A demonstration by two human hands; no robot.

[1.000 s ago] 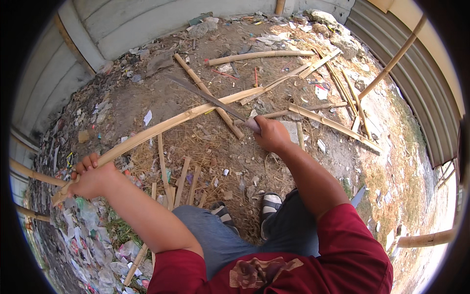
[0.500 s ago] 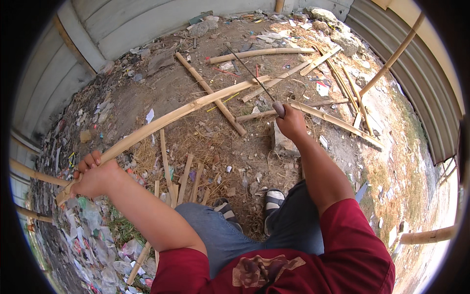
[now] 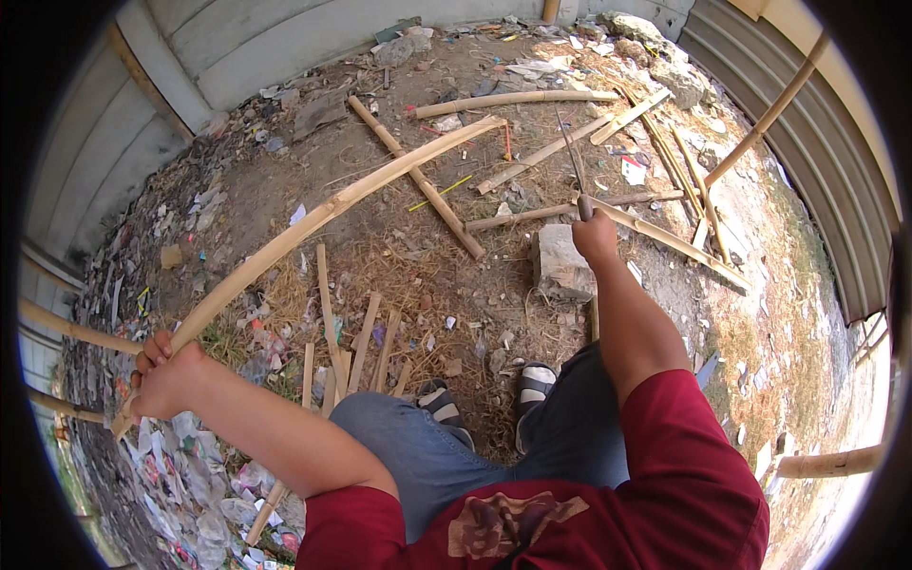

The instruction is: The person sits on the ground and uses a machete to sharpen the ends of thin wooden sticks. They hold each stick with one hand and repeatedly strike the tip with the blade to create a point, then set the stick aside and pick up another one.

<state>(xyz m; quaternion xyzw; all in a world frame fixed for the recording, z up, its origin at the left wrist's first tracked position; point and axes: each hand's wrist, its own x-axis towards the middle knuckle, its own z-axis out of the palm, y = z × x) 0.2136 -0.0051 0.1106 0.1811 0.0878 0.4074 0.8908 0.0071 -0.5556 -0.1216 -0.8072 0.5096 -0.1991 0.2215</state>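
Note:
My left hand (image 3: 163, 378) is wrapped round the near end of a long split bamboo pole (image 3: 328, 211). The pole slants up and away to the right, its far end above the ground near the middle of the view. In my right hand (image 3: 595, 234) is the handle of a machete (image 3: 573, 152), whose thin dark blade points away from me. A gap shows between blade and pole. Beneath the pole, a round bamboo piece (image 3: 418, 178) lies on the ground.
A pale stone block (image 3: 562, 261) sits near my right forearm. Cut bamboo strips (image 3: 363, 342) lie by my left knee; more bamboo lengths (image 3: 665, 237) lie at the right. Plastic litter (image 3: 204, 475) covers the lower left. A concrete wall (image 3: 275, 38) and corrugated sheet (image 3: 779, 142) bound the ground.
The pole's far end has moved left and away from the machete, and its near end has dropped slightly. My right hand has shifted right, and the blade now stands more nearly straight ahead.

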